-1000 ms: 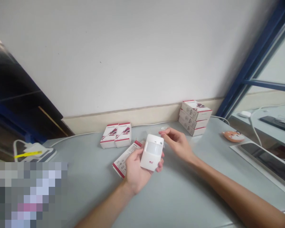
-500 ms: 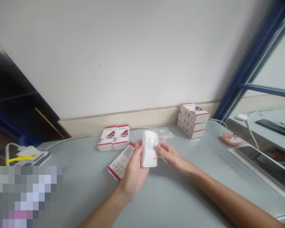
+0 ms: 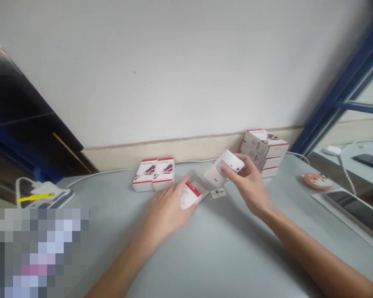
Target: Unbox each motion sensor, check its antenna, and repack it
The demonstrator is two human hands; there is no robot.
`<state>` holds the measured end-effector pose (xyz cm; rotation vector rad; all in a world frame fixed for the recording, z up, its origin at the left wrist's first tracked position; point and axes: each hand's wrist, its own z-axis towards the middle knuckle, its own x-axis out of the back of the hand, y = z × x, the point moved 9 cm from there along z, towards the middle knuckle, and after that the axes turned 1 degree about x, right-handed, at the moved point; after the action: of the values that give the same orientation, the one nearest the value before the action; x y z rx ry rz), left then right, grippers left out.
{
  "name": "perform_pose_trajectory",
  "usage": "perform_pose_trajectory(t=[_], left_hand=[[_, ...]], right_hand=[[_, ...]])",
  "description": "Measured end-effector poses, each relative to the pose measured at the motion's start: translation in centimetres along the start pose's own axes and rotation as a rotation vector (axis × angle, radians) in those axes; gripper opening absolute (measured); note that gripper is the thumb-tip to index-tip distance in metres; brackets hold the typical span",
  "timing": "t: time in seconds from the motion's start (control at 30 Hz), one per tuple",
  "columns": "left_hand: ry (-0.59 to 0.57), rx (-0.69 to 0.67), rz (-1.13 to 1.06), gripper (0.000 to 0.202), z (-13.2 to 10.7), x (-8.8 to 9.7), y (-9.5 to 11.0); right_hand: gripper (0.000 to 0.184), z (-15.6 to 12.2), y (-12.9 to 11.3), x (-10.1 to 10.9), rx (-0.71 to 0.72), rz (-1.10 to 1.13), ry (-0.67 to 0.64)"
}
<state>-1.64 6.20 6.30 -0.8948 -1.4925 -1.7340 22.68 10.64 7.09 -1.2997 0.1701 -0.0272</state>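
Observation:
My right hand (image 3: 248, 182) grips a white motion sensor (image 3: 224, 169) by its top end, tilted with its lens toward the table. My left hand (image 3: 169, 211) lies over a flat white-and-red box (image 3: 191, 194), fingers on top and thumb at its near edge. Beside that box, a small white-and-dark part (image 3: 218, 193) lies on the grey table (image 3: 224, 248). A clear plastic wrapper (image 3: 196, 177) seems to lie behind the box, partly hidden.
Two white-and-red boxes (image 3: 153, 174) stand at the wall, and a stack of three (image 3: 264, 151) stands behind my right hand. An orange fox-shaped figure (image 3: 316, 181) and a tablet (image 3: 354, 211) lie to the right. A white cable (image 3: 96, 174) runs along the wall.
The sensor has passed from my left hand to my right and tilted over. My left hand has taken the flat box, which has shifted right. The view has turned slightly.

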Motion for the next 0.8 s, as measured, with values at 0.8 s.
perform_pose_trajectory(t=[0.8], left_hand=[[0.054, -0.15, 0.388, 0.059, -0.3, -0.4, 1.5]], right_hand=[[0.056, 3.2, 0.4, 5.9, 0.012, -0.102, 0.259]])
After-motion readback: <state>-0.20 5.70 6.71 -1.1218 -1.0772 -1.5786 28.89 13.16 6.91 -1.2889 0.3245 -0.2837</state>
